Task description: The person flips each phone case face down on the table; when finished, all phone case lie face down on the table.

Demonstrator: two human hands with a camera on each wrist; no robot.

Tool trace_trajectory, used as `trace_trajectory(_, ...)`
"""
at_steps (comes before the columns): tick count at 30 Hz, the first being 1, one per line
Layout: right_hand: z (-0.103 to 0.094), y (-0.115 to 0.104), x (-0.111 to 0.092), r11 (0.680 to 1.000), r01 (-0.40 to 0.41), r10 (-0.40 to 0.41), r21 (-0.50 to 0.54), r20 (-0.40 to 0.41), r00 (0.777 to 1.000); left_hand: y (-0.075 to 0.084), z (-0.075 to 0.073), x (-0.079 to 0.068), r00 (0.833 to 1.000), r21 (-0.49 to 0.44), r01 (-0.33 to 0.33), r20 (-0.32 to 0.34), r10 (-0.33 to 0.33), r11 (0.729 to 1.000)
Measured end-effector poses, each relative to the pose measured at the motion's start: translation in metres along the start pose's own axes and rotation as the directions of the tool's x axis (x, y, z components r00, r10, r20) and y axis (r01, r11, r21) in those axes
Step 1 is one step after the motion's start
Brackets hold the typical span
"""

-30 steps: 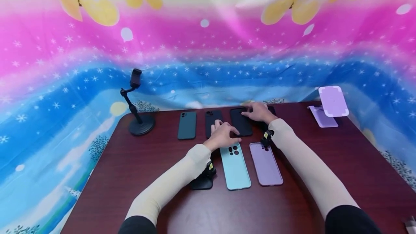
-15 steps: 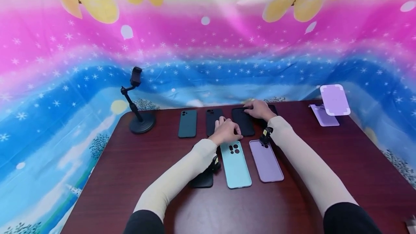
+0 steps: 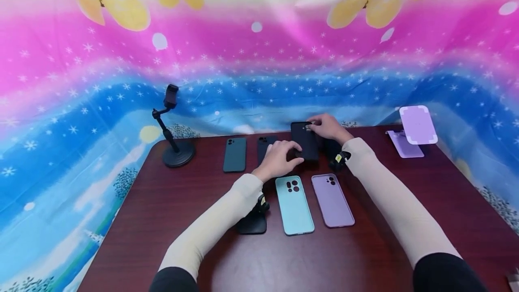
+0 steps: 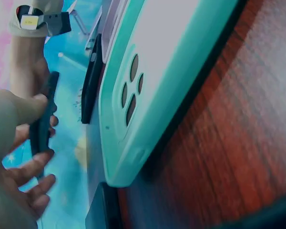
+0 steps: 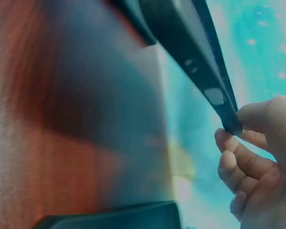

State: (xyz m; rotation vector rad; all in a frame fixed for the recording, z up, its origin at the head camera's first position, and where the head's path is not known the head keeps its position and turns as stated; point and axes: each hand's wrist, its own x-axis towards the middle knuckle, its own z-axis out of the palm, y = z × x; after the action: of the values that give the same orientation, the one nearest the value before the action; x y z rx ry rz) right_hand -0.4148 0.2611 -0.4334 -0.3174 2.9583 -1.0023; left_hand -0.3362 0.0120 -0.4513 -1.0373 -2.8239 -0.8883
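Observation:
In the head view a black phone case [image 3: 307, 141] is raised off the table at the back, tilted with its inside facing the camera. My right hand [image 3: 329, 127] pinches its upper right edge, and the right wrist view shows thumb and fingertips at one corner of the case [image 5: 195, 62]. At the lower left edge my left hand [image 3: 277, 159] grips it between thumb and fingers, as seen in the left wrist view. Just in front lie a mint phone case [image 3: 296, 211] and a purple phone case [image 3: 334, 204]. Another black case [image 3: 252, 225] is partly hidden under my left forearm.
A dark green case [image 3: 234, 154] and a dark case [image 3: 265, 144] lie to the left in the back row. One more dark case [image 3: 330, 148] sits beneath my right wrist. A black phone stand [image 3: 177, 154] and a purple stand [image 3: 417, 125] flank the table.
The black case has come up off the table, its far end rising. My right hand has lifted with it, and my left hand has moved onto its near left edge.

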Motion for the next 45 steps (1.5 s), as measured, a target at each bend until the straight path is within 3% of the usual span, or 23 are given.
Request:
trace_trajectory(5, -0.014, -0.009, -0.003, 0.996, 0.004, -0.004, 0.084, 0.001, 1.0, -0.004, -0.007, -0.003, 0.997, -0.128, -0.013, -0.081, 0.002, 0.992)
trace_trajectory(11, -0.03, -0.015, -0.001, 0.981, 0.025, -0.026, 0.191, 0.002, 1.0, -0.002, -0.019, -0.005, 0.991, -0.307, -0.054, -0.137, 0.012, 0.95)
trace_trajectory(19, -0.044, -0.012, -0.005, 0.946, 0.053, -0.078, 0.32, 0.066, 0.995, -0.001, -0.024, -0.007, 0.983, -0.391, -0.11, -0.177, 0.043, 0.914)
trace_trajectory(24, -0.051, -0.006, -0.008, 0.896, 0.067, -0.125, 0.439, 0.104, 0.987, 0.0, -0.027, -0.006, 0.98, -0.451, -0.139, -0.192, 0.056, 0.882)
trace_trajectory(32, -0.054, 0.001, -0.007, 0.785, 0.062, -0.205, 0.616, 0.164, 0.965, 0.0, -0.032, -0.01, 0.983, -0.538, -0.13, -0.178, 0.038, 0.833)
trace_trajectory(35, -0.053, 0.001, -0.006, 0.783, 0.075, -0.21, 0.618, 0.149, 0.966, -0.001, -0.033, -0.012, 0.982, -0.547, -0.132, -0.188, 0.033, 0.827)
trace_trajectory(45, -0.051, 0.003, -0.01, 0.82, 0.091, -0.177, 0.565, 0.099, 0.979, -0.002, -0.032, -0.015, 0.986, -0.536, -0.114, -0.164, 0.029, 0.836)
